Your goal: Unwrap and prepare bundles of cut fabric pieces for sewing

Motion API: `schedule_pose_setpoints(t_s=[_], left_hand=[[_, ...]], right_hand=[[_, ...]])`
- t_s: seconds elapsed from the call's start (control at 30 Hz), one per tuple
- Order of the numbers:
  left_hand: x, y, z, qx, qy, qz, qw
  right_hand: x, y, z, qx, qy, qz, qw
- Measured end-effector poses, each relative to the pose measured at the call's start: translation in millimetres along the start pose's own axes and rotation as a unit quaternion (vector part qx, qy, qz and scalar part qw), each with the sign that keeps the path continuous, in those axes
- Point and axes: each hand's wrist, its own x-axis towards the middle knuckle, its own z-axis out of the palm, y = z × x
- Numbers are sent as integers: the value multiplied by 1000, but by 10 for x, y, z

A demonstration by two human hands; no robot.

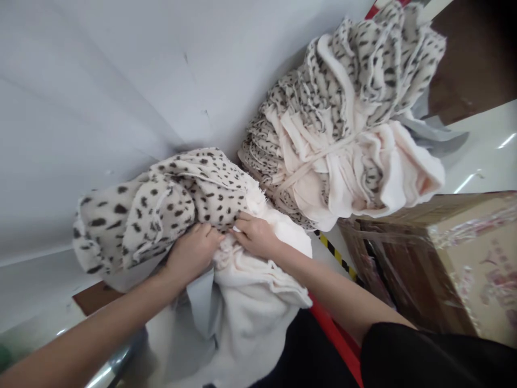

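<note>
Head view | both hands (193, 249) (255, 234) grip spotted fleece (161, 207)

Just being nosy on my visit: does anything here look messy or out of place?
Only mildly: the tied bundle of spotted fleece bulges unevenly, edges splaying past its strip tie. Nothing looks spilled.

No legible text; the cardboard box (476, 258) print (pinkish) is blurred.

Two fleece bundles (161, 210) (343, 124), one carton (464, 258)
</note>
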Motion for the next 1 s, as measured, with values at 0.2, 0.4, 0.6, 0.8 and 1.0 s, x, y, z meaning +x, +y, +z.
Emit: schedule_pose_setpoints(t_s=[0.2,0.4,0.6,0.8,1.0], left_hand=[[-23,-21,178,-158,7,-21,987],[142,126,61,-146,-60,-121,980],[458,60,-113,-209,-191,-140,949],[649,-186,-121,-507,-364,-226,748],[639,-135,-17,-472,-323,-203,795]], right_hand=[[173,185,142,205,14,31,978],[243,348,240,299,-52,126,944],[198,303,292,389,7,164,907],[306,266,314,458,-21,230,859],[396,316,342,433,-43,248,866]])
